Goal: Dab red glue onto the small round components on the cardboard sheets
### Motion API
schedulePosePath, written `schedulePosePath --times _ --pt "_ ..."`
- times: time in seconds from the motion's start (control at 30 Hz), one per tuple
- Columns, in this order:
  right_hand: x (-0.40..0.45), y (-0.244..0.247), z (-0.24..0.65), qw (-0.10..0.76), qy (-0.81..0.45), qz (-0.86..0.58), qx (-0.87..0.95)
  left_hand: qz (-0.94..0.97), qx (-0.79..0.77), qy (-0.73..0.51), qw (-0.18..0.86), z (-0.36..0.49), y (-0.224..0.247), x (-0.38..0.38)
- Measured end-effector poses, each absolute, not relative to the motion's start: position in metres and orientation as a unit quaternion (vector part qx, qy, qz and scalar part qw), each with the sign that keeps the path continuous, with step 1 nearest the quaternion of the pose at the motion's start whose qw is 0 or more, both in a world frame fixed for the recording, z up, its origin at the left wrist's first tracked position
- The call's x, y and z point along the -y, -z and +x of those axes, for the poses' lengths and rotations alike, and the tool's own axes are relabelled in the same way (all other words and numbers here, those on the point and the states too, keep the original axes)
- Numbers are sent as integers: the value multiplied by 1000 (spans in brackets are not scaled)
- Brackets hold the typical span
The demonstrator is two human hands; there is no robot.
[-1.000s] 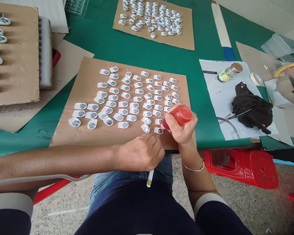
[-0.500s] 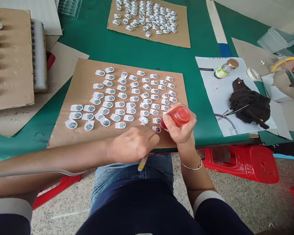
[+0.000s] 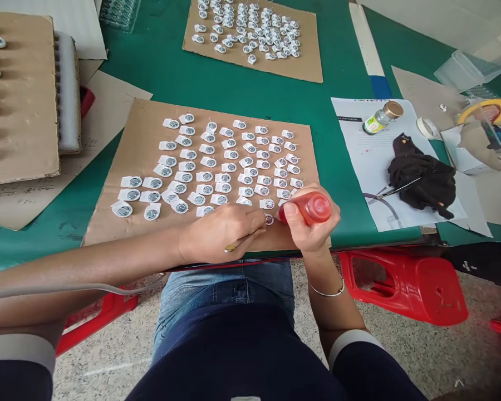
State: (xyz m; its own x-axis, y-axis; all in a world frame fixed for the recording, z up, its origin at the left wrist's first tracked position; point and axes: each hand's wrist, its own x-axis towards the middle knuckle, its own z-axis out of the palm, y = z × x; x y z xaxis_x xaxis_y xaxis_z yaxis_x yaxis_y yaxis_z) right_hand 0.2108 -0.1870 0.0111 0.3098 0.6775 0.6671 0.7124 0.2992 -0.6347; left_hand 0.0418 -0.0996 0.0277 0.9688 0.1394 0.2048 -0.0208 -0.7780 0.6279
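My right hand [image 3: 315, 235] is closed around a red squeeze bottle [image 3: 309, 207], tilted with its nozzle end pointing down-left toward the cardboard sheet [image 3: 136, 147]. Rows of small round white pieces with silvery patterned faces and paper tabs lie on that sheet. One such piece [image 3: 269, 220] sits between my two hands, close to the bottle. My left hand [image 3: 221, 234] is closed in a pinch on a slim tool [image 3: 234, 246] with a yellowish rear end. The tool's tip is hidden by my fingers, so its kind is unclear.
Another cardboard sheet [image 3: 313, 47] of similar pieces lies farther back. Stacked cardboard [image 3: 29, 111] stands at the left. On the right are a printed sheet [image 3: 354, 147], a gold-capped jar [image 3: 383, 117], a black cloth bundle [image 3: 426, 172] and a tape roll [image 3: 428, 128]. A red stool [image 3: 438, 289] stands below.
My left hand has turned, so the tool now lies flatter instead of pointing down toward my lap. The red bottle has shifted slightly right and down, away from the nearby piece.
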Motion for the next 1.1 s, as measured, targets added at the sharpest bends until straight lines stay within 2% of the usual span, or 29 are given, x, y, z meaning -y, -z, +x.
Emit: schedulePosePath --times 0.73,1.1 --pt "190 0 212 588 61 -576 564 926 -45 -99 363 42 -35 100" --pt "191 -1 212 575 54 -585 569 928 -39 -98 358 42 -33 99"
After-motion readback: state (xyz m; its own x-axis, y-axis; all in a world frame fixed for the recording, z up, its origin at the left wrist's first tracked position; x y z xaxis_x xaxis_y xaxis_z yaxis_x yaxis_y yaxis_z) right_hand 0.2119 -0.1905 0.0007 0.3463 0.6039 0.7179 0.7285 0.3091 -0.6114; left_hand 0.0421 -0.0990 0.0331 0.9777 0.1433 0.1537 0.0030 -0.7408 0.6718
